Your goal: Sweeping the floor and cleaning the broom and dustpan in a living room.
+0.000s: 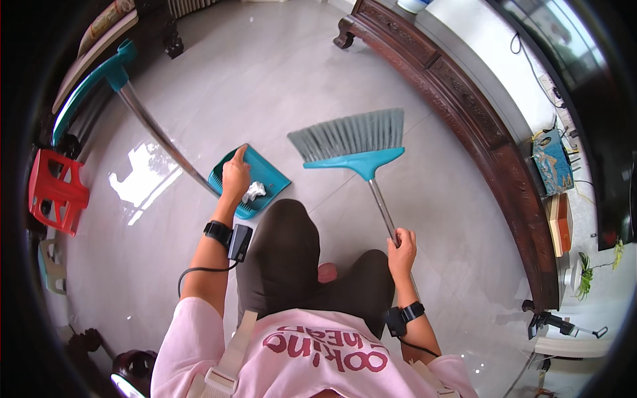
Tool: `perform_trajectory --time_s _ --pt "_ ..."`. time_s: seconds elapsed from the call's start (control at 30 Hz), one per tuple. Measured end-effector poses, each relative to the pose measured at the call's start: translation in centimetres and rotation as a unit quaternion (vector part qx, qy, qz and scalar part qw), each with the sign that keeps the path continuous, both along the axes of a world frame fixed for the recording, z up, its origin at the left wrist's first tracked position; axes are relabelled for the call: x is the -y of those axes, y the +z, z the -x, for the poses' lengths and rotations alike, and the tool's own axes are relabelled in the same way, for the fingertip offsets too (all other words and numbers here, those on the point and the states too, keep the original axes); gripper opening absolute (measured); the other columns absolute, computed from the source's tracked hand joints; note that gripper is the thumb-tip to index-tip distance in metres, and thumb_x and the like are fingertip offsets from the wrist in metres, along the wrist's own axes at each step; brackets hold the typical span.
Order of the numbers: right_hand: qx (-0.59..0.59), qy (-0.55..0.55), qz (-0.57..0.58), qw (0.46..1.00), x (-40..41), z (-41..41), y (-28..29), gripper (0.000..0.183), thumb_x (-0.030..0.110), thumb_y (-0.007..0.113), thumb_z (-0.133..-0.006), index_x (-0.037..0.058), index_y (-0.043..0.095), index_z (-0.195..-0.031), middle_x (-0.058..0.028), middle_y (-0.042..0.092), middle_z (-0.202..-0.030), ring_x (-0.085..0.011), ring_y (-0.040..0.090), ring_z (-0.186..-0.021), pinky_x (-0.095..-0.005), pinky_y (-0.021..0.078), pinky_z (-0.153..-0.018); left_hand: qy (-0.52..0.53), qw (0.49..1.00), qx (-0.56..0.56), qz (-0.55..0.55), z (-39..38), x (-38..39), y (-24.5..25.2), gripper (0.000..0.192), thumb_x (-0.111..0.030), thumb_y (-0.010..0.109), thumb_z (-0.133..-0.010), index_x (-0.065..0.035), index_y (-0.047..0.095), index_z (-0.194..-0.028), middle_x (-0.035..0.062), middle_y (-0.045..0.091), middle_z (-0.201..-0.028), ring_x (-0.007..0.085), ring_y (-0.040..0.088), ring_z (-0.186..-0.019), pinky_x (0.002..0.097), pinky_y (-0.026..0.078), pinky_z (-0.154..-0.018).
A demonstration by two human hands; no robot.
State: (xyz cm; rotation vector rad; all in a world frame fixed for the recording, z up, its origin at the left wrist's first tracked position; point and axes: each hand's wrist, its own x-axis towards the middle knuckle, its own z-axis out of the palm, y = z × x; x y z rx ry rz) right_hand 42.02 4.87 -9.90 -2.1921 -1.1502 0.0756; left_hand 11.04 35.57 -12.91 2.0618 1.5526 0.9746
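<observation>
My right hand (402,248) is closed around the metal handle of a broom with a teal head (361,160). Its grey bristles (353,134) are raised, pointing away from me. Left of the broom, a teal dustpan (266,174) holds a crumpled white tissue (254,191) and a small dark bit. My left hand (236,171) is over the dustpan's left part, its index finger extended toward the far rim; whether it touches the pan is unclear, and the other fingers are partly hidden. The dustpan's long metal pole (154,122) runs up to a teal grip (115,69) at upper left.
A carved dark wood cabinet (448,99) curves along the right side. A red plastic stool (59,191) stands at far left, with a pale stool (52,266) below it. Glossy grey floor tiles (268,64) lie ahead. At lower right is a black device (552,322).
</observation>
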Motion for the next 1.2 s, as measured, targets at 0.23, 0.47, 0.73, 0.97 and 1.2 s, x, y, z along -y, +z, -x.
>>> perform_trajectory --time_s 0.23,0.47,0.73,0.97,1.2 --pt "-0.225 -0.078 0.042 0.970 -0.9 -3.3 -4.3 0.011 -0.001 0.065 -0.075 -0.0015 0.057 -0.084 -0.0036 0.050 -0.073 -0.0117 0.049 -0.059 -0.0263 0.0427 -0.051 0.016 0.990 0.090 0.109 -2.1 2.0 4.0 0.044 -0.006 0.060 -0.076 -0.0014 0.051 -0.119 0.0178 0.061 -0.073 0.0290 0.062 -0.066 0.0388 0.048 -0.064" --pt "-0.366 -0.110 0.054 0.923 0.5 -7.6 -9.2 0.022 -0.008 0.053 -0.078 -0.0038 0.057 -0.099 -0.0044 0.052 -0.077 -0.0114 0.051 -0.063 -0.0238 0.0463 -0.055 -0.026 0.988 0.109 0.106 -1.9 3.0 2.2 0.046 -0.006 0.053 -0.079 -0.0046 0.047 -0.125 0.0146 0.065 -0.089 0.0243 0.064 -0.083 0.0328 0.050 -0.077" --pt "-0.579 -0.067 0.014 0.812 4.0 -5.4 -8.9 0.066 -0.006 0.055 -0.080 -0.0055 0.023 -0.138 -0.0134 0.043 -0.123 -0.0205 0.052 -0.104 -0.0367 0.0532 -0.082 -0.025 0.965 0.180 0.188 -3.1 3.2 2.8 0.042 -0.008 0.053 -0.085 -0.0021 0.047 -0.126 0.0134 0.065 -0.097 0.0201 0.062 -0.091 0.0310 0.048 -0.082" --pt "-0.486 0.001 0.104 0.868 14.0 -1.1 -5.8 0.071 0.005 0.061 -0.080 -0.0014 0.023 -0.140 -0.0182 0.039 -0.135 -0.0255 0.044 -0.120 -0.0315 0.0343 -0.102 -0.062 0.952 0.213 0.210 -7.3 3.6 4.6 0.043 -0.012 0.052 -0.087 -0.0001 0.045 -0.127 0.0128 0.065 -0.095 0.0176 0.061 -0.089 0.0289 0.046 -0.081" --pt "-0.589 -0.107 0.285 0.749 25.2 4.0 1.1 0.081 0.008 0.065 -0.079 0.0061 0.015 -0.143 -0.0178 0.050 -0.114 -0.0223 0.058 -0.096 -0.0324 0.0486 -0.083 -0.103 0.946 0.199 0.236 -9.9 2.5 3.2 0.043 -0.015 0.048 -0.089 -0.0013 0.042 -0.129 0.0118 0.063 -0.101 0.0175 0.059 -0.097 0.0311 0.047 -0.082"
